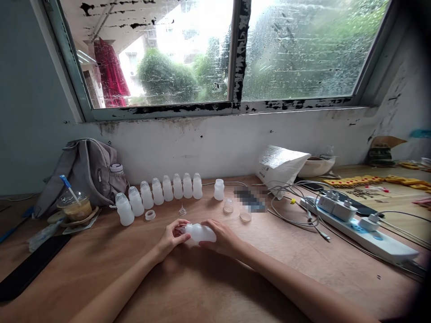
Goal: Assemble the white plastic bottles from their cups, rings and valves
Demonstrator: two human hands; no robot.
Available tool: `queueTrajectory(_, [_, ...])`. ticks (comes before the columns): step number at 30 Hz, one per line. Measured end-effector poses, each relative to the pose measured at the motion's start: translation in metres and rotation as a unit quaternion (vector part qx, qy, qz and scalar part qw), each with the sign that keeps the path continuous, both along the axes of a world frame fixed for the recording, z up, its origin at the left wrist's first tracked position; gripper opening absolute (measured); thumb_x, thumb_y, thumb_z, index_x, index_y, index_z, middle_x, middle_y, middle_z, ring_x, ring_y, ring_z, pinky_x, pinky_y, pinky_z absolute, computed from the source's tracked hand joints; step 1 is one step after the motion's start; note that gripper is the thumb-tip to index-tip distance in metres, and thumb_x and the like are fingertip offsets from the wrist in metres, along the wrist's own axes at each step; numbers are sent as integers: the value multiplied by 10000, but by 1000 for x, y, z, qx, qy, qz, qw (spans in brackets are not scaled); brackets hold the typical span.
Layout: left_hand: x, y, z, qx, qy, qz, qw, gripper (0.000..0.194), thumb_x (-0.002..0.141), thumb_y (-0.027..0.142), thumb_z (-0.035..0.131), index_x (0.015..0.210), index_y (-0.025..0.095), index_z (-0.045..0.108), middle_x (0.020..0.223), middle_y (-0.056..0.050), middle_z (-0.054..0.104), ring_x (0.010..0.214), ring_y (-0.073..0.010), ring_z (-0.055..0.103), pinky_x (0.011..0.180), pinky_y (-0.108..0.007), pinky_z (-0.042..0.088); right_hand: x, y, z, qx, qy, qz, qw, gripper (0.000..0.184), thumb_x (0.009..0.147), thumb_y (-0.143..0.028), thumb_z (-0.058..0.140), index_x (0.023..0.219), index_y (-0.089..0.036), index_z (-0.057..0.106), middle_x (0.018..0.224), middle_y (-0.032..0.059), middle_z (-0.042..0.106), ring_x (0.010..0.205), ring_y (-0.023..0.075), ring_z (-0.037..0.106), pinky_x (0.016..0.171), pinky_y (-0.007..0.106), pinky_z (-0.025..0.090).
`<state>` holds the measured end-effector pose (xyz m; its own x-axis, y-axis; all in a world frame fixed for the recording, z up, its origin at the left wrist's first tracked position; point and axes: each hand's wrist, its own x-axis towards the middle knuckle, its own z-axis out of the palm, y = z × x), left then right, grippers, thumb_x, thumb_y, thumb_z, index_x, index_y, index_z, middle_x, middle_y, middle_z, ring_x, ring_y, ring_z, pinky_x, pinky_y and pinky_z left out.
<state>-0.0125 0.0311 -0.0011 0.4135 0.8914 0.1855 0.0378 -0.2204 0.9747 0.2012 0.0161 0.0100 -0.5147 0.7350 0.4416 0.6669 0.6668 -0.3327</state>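
Translucent white plastic makes up the held bottle (202, 233), tilted onto its side between both hands. The left hand (173, 238) has its fingers curled round the clear top end of the held bottle; the right hand (220, 237) is clamped round its base. Behind the held bottle stand a row of eight capped bottles (167, 188) to its left, a small clear teat (182, 210), and, to its right, an uncapped bottle (218, 190) and a clear cap (228, 206)
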Motion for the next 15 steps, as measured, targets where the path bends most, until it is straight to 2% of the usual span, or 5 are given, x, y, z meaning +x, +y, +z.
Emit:
queueTrajectory(5, [4,-1,-1,-48,-28,7,998,472,639,353,694,1033,167,514,912,-50,573,699,-126,558,660,-250,460,0,3,-6,52,5,6,999,405,742,-413,577,1062,-174,509,977,98,599,870,220,552,716,323,460])
queueTrajectory(8, [5,-1,-1,-51,-10,11,999,443,638,371,690,989,145,543,861,-47,587,629,-109,545,648,-255,457,2,4,-8,71,2,16,997,420,755,-401,571,1111,-189,501,989,91,586,867,208,551,723,312,460])
queueTrajectory(12, [4,-2,0,-49,6,15,999,437,647,377,682,993,133,575,812,-39,596,635,-114,531,643,-240,430,2,1,-6,84,-3,18,996,453,768,-424,546,1154,-193,492,992,96,583,856,205,560,703,299,459])
queueTrajectory(15, [4,-3,0,-48,7,0,999,423,660,382,669,996,137,585,805,-36,595,654,-121,523,641,-233,414,1,-3,-3,67,-16,10,998,459,762,-452,535,1141,-192,513,949,101,595,804,209,574,667,299,454])
